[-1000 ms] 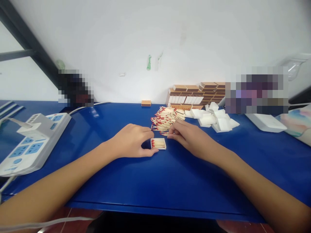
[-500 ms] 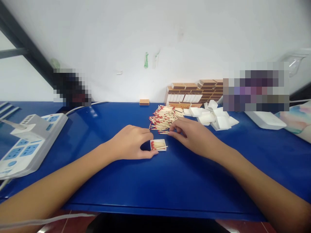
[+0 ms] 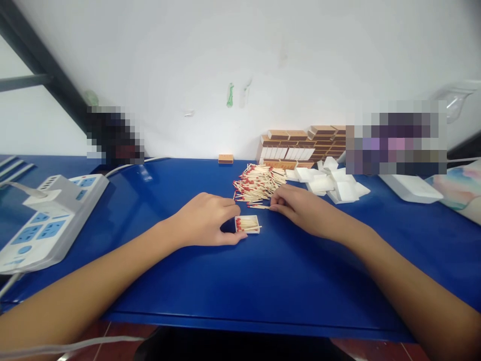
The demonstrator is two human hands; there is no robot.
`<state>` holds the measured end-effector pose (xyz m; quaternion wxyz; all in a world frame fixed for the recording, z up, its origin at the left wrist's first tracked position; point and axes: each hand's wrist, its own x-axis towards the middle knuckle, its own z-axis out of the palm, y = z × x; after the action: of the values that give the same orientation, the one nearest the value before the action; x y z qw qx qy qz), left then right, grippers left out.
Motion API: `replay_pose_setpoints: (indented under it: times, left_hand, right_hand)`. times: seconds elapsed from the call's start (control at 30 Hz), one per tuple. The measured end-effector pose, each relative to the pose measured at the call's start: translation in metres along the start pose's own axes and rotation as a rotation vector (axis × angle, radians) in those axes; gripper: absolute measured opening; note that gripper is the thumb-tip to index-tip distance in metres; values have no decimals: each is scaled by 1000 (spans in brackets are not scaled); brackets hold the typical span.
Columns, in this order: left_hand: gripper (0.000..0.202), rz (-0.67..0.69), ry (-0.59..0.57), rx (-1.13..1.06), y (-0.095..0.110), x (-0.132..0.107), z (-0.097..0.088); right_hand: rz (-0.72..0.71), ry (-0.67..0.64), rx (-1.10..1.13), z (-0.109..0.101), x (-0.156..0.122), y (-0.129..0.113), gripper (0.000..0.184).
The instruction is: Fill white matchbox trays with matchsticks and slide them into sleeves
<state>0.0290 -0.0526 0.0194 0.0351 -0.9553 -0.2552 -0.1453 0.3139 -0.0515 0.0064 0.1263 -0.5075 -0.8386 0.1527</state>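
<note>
A blue worktop [image 3: 233, 281] carries everything, with a white power strip [image 3: 28, 235] toward its left end. Stacked matchboxes [image 3: 323, 143] stand against the wall at the back, and a heap of white trays [image 3: 344, 192] lies in front of them to the right. The left hand [image 3: 206, 219] has its grip around the left end of the matchbox tray [image 3: 256, 232], fingers at the far edge, thumb at the near one. The right hand [image 3: 302, 208] keeps its grip narrow, thumb and fingertips together at the bare end of a loose match [image 3: 259, 206], which it seems to pinch. Just beyond lies the match pile [image 3: 259, 183]. The tray sits flat between the hands, nearer the left, red heads toward that side.

Compared with a second ago, one match now juts over the tray's right edge, and the right hand has drawn slightly rightward, exposing more of the loose match. The tray's contents therefore look uneven; the jutting match probably needs straightening.
</note>
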Motion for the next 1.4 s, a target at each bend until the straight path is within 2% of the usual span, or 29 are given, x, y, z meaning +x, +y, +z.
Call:
replay_pose_setpoints:
  times: [0.27, 0.57, 1.4]
  left_hand:
    - [37, -2, -2, 5, 0, -1, -1]
    - [35, 9, -11, -3, 2, 1, -2]
    - [36, 4, -16, 11, 2, 0, -2]
  right_hand:
    - [-99, 84, 24, 13, 3, -13, 18]
    - [-87, 162, 5, 18, 5, -23, 13]
    - [-129, 156, -4, 18, 7, -18, 15]
